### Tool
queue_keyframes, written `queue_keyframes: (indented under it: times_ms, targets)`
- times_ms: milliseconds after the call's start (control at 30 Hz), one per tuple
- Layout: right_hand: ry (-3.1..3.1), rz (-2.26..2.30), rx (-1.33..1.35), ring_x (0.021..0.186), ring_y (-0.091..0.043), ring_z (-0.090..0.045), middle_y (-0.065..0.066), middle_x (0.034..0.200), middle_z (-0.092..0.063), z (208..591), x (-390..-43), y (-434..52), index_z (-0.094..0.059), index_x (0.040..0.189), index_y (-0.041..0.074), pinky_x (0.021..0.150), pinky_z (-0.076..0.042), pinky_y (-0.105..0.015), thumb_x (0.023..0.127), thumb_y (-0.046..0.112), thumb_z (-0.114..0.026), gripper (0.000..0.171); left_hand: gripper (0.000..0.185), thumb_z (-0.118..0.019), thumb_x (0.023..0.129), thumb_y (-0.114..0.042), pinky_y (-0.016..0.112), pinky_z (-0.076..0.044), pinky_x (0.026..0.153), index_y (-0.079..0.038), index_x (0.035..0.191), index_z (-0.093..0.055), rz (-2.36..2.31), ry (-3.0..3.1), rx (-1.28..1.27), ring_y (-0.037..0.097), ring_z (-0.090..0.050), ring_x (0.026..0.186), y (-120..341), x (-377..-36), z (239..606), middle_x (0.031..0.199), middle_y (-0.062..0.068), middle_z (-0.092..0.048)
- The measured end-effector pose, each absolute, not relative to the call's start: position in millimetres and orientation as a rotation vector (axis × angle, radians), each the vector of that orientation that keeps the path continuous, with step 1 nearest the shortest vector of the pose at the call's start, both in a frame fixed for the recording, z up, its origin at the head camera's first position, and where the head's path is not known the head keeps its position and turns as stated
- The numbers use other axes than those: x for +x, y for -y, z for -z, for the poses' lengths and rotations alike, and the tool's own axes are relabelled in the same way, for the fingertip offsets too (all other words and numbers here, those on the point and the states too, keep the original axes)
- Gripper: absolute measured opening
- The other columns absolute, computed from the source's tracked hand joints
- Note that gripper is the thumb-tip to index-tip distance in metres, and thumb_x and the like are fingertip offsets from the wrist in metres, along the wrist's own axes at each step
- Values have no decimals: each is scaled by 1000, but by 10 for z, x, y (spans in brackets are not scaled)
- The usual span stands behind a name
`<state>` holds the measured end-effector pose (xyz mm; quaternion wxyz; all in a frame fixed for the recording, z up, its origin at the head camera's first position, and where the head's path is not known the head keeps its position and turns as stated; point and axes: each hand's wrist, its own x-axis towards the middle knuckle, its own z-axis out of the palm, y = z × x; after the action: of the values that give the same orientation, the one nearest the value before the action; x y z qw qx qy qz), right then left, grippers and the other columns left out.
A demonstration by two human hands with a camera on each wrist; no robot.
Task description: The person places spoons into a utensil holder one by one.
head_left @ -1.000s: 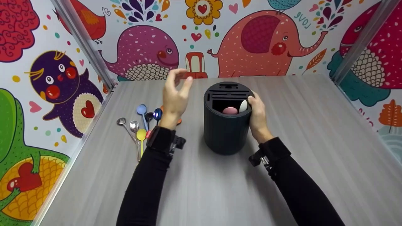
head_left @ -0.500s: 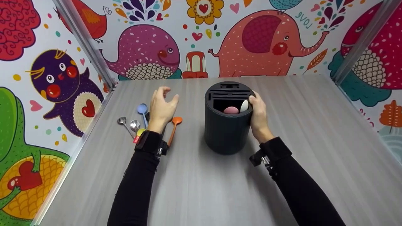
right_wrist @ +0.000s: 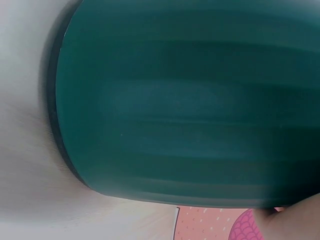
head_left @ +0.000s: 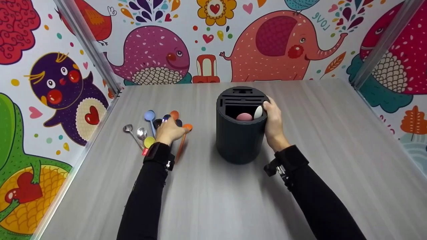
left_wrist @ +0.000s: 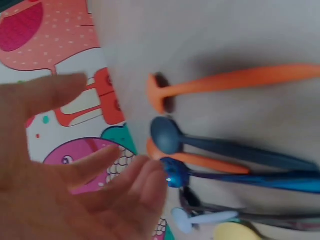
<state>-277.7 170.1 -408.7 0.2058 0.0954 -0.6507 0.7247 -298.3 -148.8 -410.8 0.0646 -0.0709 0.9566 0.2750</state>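
My left hand (head_left: 170, 130) is low over a group of spoons, fingers spread and thumb beside an orange spoon (head_left: 187, 127). In the left wrist view the gap between thumb and fingers holds nothing; a dark blue spoon (left_wrist: 166, 135) and a shiny blue utensil (left_wrist: 175, 172) lie near the fingertips. My right hand (head_left: 275, 121) grips the side of a dark green utensil holder (head_left: 238, 143), thumb at its rim. The holder stands upright, with a pink rounded head (head_left: 244, 116) and a white one (head_left: 258, 112) showing in its large compartment.
Left of the left hand lie a light blue spoon (head_left: 149, 115), a yellow spoon (head_left: 149, 142), a silver spoon (head_left: 141, 133) and a small silver ladle (head_left: 127, 128). A second orange head (head_left: 174, 115) is just beyond the hand. Printed panels (head_left: 206, 40) wall the table.
My left hand has moved left from beside the holder and come down over the spoons. My right hand and the holder have stayed in place.
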Motion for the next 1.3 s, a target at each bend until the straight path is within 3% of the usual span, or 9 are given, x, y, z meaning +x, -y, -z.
queue_keyframes:
  times_ms: [100,300,500,733,900,1067,1300]
  targets:
    - [1820,-2011,258,118,-20,-56,-13,127,-64,4090,-2771,-1698,-60,134,0,104,-39,-33,98,20,-41,45,49,-74,88,-34,48,-48,89,0,120,-61,-755,-2841,-183,37,-58,106,1494,-2979,4182,126,24,-62]
    - [1823,-2008,249,117,-19,-56,-13,127,-64,4086,-2768,-1687,-61,133,-1,104,-38,-32,98,20,-41,45,54,-75,86,-27,50,-48,96,2,130,-62,-748,-2748,-270,37,-58,111,1453,-2956,4287,135,24,-59]
    - [1823,-2013,259,119,-19,-55,-14,129,-63,4076,-2770,-1683,-59,135,-2,106,-38,-32,99,20,-41,46,37,-68,88,-15,49,-51,89,0,122,-67,-614,-2795,-322,39,-62,105,1385,-2993,4365,129,22,-62]
    - [1822,-2001,250,119,-19,-56,-13,129,-63,4086,-2765,-1706,-60,135,-1,106,-37,-32,99,21,-41,46,44,-67,87,-10,53,-52,92,4,128,-63,-423,-2819,-235,41,-61,114,1329,-3011,4399,133,26,-59]
    - [1806,-2028,270,119,-20,-56,-15,128,-63,4096,-2764,-1700,-58,136,-3,106,-38,-33,98,20,-39,47,43,-68,85,-13,53,-52,92,0,126,-66,-355,-2791,-148,36,-61,116,1318,-2973,4445,135,22,-61]
    - [1803,-2027,267,118,-20,-57,-15,128,-64,4097,-2765,-1686,-58,135,-3,106,-38,-32,98,19,-39,48,47,-62,90,-19,54,-49,97,2,132,-63,-394,-2773,-155,39,-57,122,1343,-2980,4499,141,25,-56]
    - [1834,-1990,255,117,-19,-56,-14,128,-63,4094,-2775,-1701,-59,135,-2,105,-37,-32,99,20,-39,47,39,-57,93,-14,51,-51,92,7,125,-65,-523,-2793,-170,36,-60,103,1379,-3011,4565,131,25,-62]
